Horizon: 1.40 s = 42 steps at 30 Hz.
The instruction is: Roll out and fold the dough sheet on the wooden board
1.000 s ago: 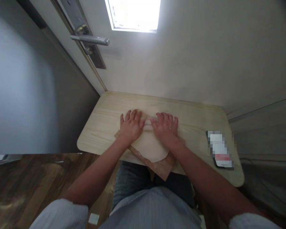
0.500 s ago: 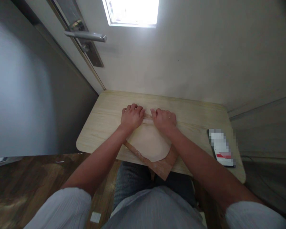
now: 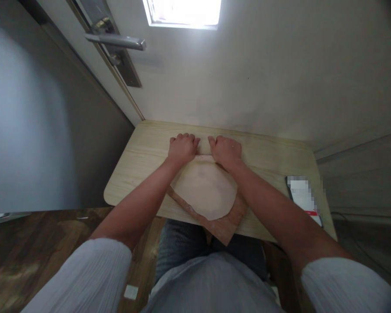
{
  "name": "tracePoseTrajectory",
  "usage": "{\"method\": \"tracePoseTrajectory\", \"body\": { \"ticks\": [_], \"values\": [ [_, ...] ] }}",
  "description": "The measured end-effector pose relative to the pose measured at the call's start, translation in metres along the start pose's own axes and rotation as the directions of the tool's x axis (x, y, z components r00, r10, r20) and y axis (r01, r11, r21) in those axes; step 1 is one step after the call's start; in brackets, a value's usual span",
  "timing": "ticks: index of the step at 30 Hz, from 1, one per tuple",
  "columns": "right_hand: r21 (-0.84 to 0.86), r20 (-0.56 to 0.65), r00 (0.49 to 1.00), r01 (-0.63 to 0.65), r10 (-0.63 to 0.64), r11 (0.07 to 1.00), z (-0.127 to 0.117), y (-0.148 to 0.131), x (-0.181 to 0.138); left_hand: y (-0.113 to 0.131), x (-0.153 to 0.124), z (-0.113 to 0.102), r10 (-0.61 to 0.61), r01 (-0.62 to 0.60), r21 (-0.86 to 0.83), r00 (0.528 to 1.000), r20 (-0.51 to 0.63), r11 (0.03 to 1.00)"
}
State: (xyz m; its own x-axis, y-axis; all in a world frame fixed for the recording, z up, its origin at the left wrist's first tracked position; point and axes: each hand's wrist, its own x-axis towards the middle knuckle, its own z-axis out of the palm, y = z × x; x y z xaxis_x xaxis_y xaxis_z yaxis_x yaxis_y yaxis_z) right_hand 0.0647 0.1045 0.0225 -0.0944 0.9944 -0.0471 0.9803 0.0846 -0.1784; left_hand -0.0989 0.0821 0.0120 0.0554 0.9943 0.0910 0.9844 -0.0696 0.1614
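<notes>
A thin, pale sheet of dough (image 3: 207, 191) lies spread over a brown wooden board (image 3: 226, 230), whose near corner juts past the table edge. At the dough's far edge, my left hand (image 3: 183, 148) is closed, palm down, with its fingers curled forward. Level with it, my right hand (image 3: 226, 150) is closed in the same way, a small gap apart. Both hands rest along a rolling pin (image 3: 204, 155); only a narrow band of it shows between them, seemingly with dough over it, and the rest is hidden under the palms.
The light wooden table (image 3: 267, 152) stands against a pale door with a metal handle (image 3: 117, 41). A phone (image 3: 303, 198) lies at the table's right side. Left of the table is a grey panel (image 3: 29, 130). A small white square (image 3: 130, 292) lies on the floor.
Both hands have moved forward, away from me, toward the table's far side. More of the dough now shows between my forearms. The view has shifted slightly.
</notes>
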Motion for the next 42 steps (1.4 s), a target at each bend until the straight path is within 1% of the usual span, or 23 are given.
{"method": "tracePoseTrajectory", "body": {
  "ticks": [2,5,7,9,14,20,24,27,30,32,34,36,39,40,42],
  "values": [
    [-0.002,-0.03,0.999,0.017,-0.017,1.0,0.002,0.002,-0.009,0.003,-0.01,-0.001,0.003,-0.003,-0.011,0.999,-0.044,1.0],
    [-0.015,-0.147,0.987,0.06,-0.061,0.998,0.01,0.006,-0.036,0.009,-0.035,-0.003,0.019,-0.023,-0.035,0.994,-0.105,0.999],
    [-0.016,-0.209,0.973,0.092,-0.093,0.996,0.016,0.009,-0.056,0.013,-0.053,-0.004,0.02,-0.025,-0.045,0.992,-0.122,0.999],
    [-0.016,-0.235,0.965,0.118,-0.118,0.993,0.021,0.011,-0.074,0.016,-0.069,-0.003,0.011,-0.017,-0.047,0.993,-0.121,0.999],
    [-0.014,-0.22,0.961,0.168,-0.167,0.986,0.025,0.016,-0.105,0.02,-0.097,0.0,0.018,-0.024,-0.053,0.995,-0.1,0.998],
    [-0.018,-0.194,0.956,0.22,-0.219,0.975,0.031,0.023,-0.148,0.023,-0.138,0.002,0.038,-0.048,-0.092,0.993,-0.116,0.995],
    [-0.015,-0.197,0.942,0.275,-0.272,0.961,0.033,0.028,-0.185,0.027,-0.17,-0.001,0.065,-0.079,-0.12,0.991,-0.12,0.99],
    [0.008,-0.191,0.929,0.323,-0.315,0.946,0.029,0.032,-0.207,0.025,-0.188,-0.004,0.084,-0.101,-0.137,0.988,-0.127,0.985],
    [0.06,-0.195,0.924,0.346,-0.329,0.936,0.021,0.037,-0.21,0.018,-0.192,-0.006,0.1,-0.119,-0.141,0.986,-0.132,0.983],
    [0.095,-0.202,0.923,0.351,-0.327,0.932,0.014,0.043,-0.2,0.016,-0.186,-0.006,0.147,-0.166,-0.145,0.981,-0.13,0.975],
    [0.119,-0.185,0.919,0.373,-0.349,0.92,0.006,0.053,-0.186,0.02,-0.179,-0.008,0.222,-0.238,-0.158,0.969,-0.113,0.958],
    [0.133,-0.136,0.906,0.418,-0.401,0.898,-0.002,0.067,-0.172,0.029,-0.174,-0.01,0.271,-0.284,-0.175,0.958,-0.093,0.943],
    [0.148,-0.054,0.877,0.48,-0.478,0.865,-0.011,0.095,-0.163,0.045,-0.179,-0.011,0.265,-0.281,-0.199,0.959,-0.105,0.939],
    [0.155,-0.039,0.874,0.483,-0.484,0.861,-0.013,0.105,-0.162,0.049,-0.183,-0.009,0.273,-0.292,-0.209,0.955,-0.114,0.933],
    [0.184,-0.033,0.89,0.453,-0.455,0.872,-0.014,0.124,-0.163,0.052,-0.192,-0.002,0.338,-0.359,-0.23,0.933,-0.125,0.905]
  ]
}}
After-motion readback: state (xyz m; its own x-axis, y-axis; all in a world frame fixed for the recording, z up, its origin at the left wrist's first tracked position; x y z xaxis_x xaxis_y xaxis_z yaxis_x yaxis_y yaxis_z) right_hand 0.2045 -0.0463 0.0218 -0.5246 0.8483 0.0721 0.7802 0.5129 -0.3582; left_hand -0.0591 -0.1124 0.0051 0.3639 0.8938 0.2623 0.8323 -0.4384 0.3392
